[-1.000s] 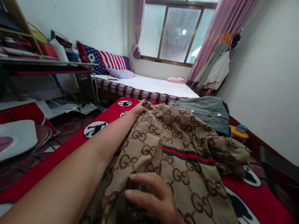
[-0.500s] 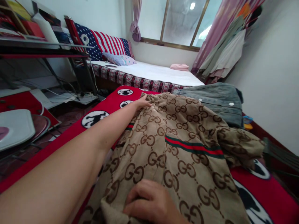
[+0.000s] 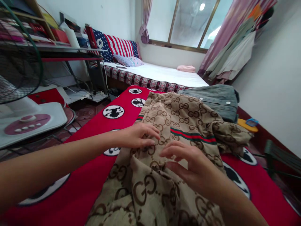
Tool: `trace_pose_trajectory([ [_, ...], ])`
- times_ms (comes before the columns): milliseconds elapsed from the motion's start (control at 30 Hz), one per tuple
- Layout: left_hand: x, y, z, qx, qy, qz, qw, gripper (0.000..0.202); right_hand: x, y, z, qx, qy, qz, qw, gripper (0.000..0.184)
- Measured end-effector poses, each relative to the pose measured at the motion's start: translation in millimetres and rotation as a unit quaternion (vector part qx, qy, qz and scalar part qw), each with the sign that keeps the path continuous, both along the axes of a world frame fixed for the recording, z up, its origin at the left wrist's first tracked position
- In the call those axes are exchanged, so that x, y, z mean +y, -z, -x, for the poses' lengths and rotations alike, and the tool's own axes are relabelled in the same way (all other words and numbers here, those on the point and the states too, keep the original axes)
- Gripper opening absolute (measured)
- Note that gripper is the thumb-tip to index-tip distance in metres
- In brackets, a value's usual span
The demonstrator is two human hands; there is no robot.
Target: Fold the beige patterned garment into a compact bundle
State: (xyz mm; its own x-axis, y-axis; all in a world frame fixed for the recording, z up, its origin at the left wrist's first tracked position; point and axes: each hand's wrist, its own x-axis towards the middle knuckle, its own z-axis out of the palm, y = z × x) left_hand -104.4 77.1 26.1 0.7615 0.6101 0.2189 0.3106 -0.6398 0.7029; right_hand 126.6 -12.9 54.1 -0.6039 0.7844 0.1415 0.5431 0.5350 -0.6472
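Grip: none taken; left hand [image 3: 138, 136] was laid flat on patterned garment [image 3: 185, 117] | right hand [image 3: 188, 163] was held open above | garment was found rumpled, not folded.

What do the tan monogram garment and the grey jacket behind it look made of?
Tan monogram garment: soft, thin cloth, matte, maybe cotton or a blend; it bunches in loose folds. Grey jacket: probably washed denim, matte, with stitched seams and pale, shiny snap buttons, metal by the look.

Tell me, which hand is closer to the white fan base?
Left. The left hand touches the tan patterned cloth, toward the white plastic fan base; the right hand is farther right.
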Motion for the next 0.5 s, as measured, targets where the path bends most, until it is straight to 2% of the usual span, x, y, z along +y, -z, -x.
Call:
trace_pose_trajectory([
  [67,-27,-4.2,13,0.011,0.041,0.029,0.999,0.028,-7,5.0,-14,-0.087,0.011,0.002,0.996,0.037],
  [133,-45,-5.3,22,0.047,0.070,0.028,0.996,0.040,-17,17.7,-19,-0.145,0.006,0.000,0.989,0.054],
  [200,-55,-3.1,27,0.086,0.091,-0.010,0.992,0.047,-26,32.0,-17,-0.164,0.017,-0.010,0.986,0.044],
  [267,-60,0.8,27,0.090,0.086,-0.063,0.990,0.029,-32,38.8,-12,-0.158,0.044,-0.007,0.986,0.023],
  [333,-63,3.0,25,0.044,0.034,-0.100,0.993,0.016,-35,32.4,-8,-0.126,0.092,-0.023,0.987,0.018],
  [433,-65,1.2,25,-0.051,-0.057,-0.127,0.989,0.016,-44,6.0,-5,-0.034,0.184,-0.154,0.970,0.017],
  [467,-65,0.1,26,-0.063,-0.065,-0.131,0.987,0.016,-50,-2.0,-2,-0.010,0.184,-0.197,0.963,0.016],
  [500,-65,-0.6,29,-0.059,-0.057,-0.134,0.988,0.016,-56,-7.6,1,0.002,0.154,-0.223,0.963,0.017],
])
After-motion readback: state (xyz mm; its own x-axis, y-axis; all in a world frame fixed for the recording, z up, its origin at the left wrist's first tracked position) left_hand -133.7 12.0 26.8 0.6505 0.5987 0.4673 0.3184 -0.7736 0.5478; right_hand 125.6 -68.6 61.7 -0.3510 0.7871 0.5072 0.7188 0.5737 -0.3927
